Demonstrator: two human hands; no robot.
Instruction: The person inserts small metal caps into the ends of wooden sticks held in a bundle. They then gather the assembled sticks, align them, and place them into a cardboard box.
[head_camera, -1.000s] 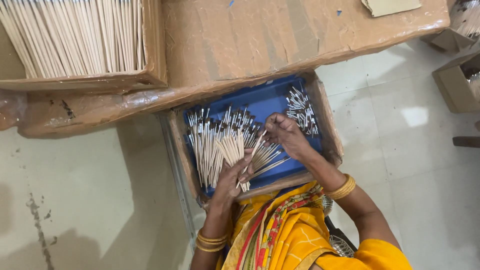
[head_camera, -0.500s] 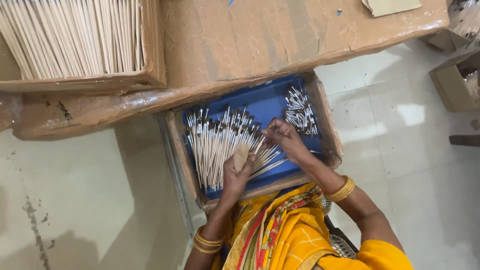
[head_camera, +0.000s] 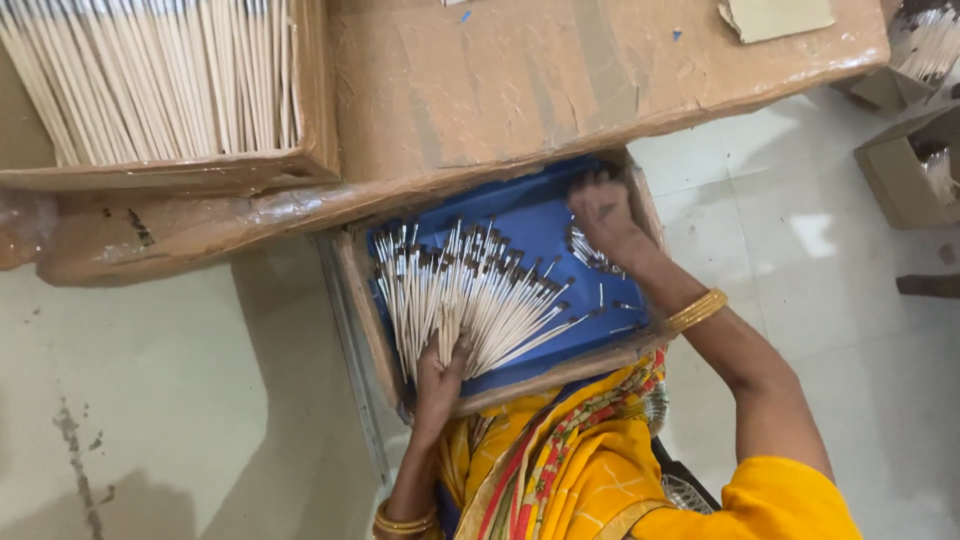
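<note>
A fanned bundle of thin pale wooden sticks with dark tips (head_camera: 470, 300) lies in a shallow cardboard tray lined with blue (head_camera: 535, 215), its bare ends gathered at the near edge and its dark tips spread toward the far side. A smaller cluster of the same dark-tipped sticks (head_camera: 590, 252) lies at the tray's right side, apart from the bundle.

Brown cardboard box (head_camera: 300, 165) upper left of frame, open-topped, packed w/ pale sticks. Centre: shallow cardboard tray (head_camera: 355, 300), blue-lined. Top right: flat tan cardboard piece (head_camera: 775, 17). Far right edge: two small open brown cartons (head_camera: 885, 165), partly cut off.
</note>
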